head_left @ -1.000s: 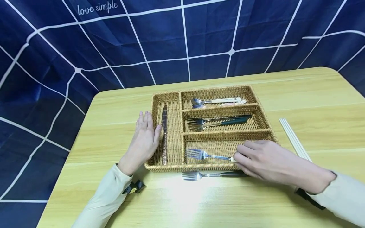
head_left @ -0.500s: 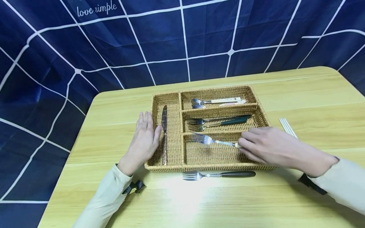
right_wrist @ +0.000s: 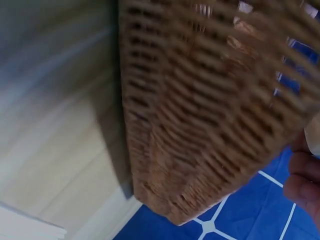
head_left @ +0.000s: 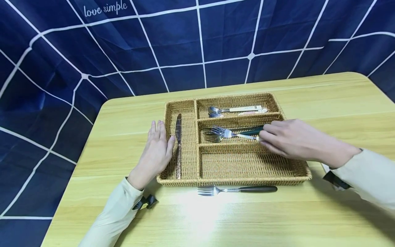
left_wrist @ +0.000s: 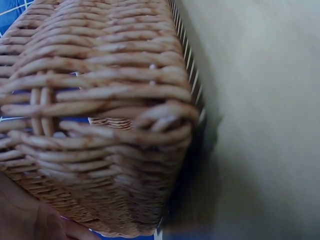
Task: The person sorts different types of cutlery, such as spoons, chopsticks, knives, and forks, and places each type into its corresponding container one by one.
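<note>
My right hand [head_left: 293, 137] pinches the pale handle end of a metal fork [head_left: 226, 132] above the middle compartment of a wicker cutlery tray [head_left: 253, 180]. The fork's tines point left and overlap the forks lying there, one with a dark green handle [head_left: 251, 131]. In the right wrist view, curled fingers [right_wrist: 305, 185] show beside the tray's wall. My left hand [head_left: 155, 151] rests with fingers extended along the tray's left side. A knife [head_left: 178, 144] lies lengthwise in the left compartment. The left wrist view shows mostly the tray's woven corner [left_wrist: 100, 100].
Spoons, one with a white handle [head_left: 243, 109], lie in the back compartment. A dark-handled fork [head_left: 257, 189] lies on the wooden table [head_left: 154, 223] before the tray. White chopsticks [right_wrist: 25, 227] lie to the right, mostly hidden by my right arm. A blue curtain [head_left: 172, 41] hangs behind.
My right hand has lifted the fork from the front compartment and carried it away from me, over the middle one. The left hand has stayed still.
</note>
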`<action>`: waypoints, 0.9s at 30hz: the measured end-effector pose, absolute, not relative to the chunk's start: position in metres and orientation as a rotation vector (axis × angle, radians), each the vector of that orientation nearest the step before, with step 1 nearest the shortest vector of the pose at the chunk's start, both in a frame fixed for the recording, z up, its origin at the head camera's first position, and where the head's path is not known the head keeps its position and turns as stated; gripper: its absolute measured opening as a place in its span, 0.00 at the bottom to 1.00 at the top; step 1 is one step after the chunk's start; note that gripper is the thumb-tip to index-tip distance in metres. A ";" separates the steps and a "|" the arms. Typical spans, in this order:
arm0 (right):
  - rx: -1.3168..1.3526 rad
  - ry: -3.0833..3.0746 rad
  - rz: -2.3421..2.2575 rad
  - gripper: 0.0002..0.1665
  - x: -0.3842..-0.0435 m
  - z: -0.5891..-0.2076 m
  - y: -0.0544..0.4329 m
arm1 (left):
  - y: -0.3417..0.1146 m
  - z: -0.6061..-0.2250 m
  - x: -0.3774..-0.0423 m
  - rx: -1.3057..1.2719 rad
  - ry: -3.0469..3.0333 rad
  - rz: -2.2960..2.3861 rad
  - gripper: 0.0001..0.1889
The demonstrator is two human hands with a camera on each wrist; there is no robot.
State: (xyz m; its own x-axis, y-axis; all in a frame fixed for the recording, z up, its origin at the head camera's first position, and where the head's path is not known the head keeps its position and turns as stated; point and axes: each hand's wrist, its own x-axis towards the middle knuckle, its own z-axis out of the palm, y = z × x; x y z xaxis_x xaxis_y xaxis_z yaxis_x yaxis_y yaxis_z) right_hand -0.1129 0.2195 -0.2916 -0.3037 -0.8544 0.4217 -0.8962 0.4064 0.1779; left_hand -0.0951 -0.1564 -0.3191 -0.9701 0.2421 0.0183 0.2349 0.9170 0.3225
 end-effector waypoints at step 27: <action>1.667 -2.294 0.019 0.15 -0.172 -0.315 0.214 | -0.156 -0.320 -0.098 0.361 3.045 0.533 0.36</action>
State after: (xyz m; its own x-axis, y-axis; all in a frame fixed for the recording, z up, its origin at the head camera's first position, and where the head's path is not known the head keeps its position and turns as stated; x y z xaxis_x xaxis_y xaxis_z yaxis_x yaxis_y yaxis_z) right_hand -0.1718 0.2137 -0.3149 -0.2784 -0.9271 0.2507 -0.9311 0.3247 0.1665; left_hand -0.0976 -0.1563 -0.3204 -0.9726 0.2321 0.0108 0.2220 0.9144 0.3386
